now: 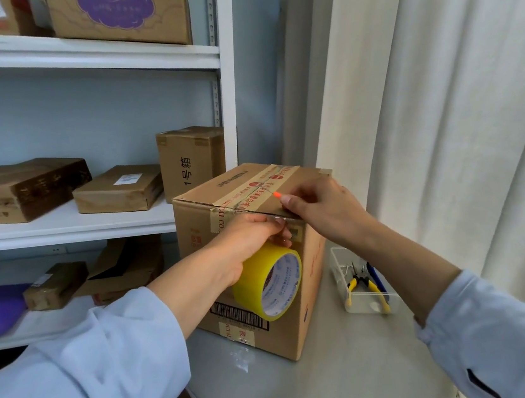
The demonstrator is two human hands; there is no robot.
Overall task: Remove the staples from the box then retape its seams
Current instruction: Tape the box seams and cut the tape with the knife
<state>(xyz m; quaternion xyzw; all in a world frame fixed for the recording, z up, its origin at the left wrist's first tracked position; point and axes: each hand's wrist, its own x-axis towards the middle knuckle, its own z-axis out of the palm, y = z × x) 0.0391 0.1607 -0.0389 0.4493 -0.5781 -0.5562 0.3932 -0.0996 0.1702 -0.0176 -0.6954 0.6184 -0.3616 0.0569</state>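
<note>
A brown cardboard box (249, 260) stands on a pale round table (341, 371), directly beneath and in front of both hands. Old printed tape (253, 190) runs along its top seam.

The left hand (247, 243) is pressed against the box's near upper edge, its fingers curled around a roll of yellowish clear tape (269, 280). The roll hangs just below that hand, against the front face of the box, partly covering a barcode label (239, 317). A glossy strip seems to run from the roll up to the box edge under the fingertips, but it is hard to make out.

The right hand (318, 208) rests on the box's top near corner, just to the right of the left hand, fingers bent and pinching a small tool with an orange tip (276, 194). Most of that tool is hidden inside the fist, so its kind cannot be told.

Below and right of the right hand, a clear plastic tray (366, 305) sits on the table beside the box, holding yellow-handled pliers (366, 285); other items in it are too small to identify.

Beyond the left hand, white shelves (98, 219) carry several cardboard parcels (118, 190). Behind the right hand hangs a white curtain (458, 108). Light blue sleeves (109, 366) cover both forearms, cut off at the bottom edge.
</note>
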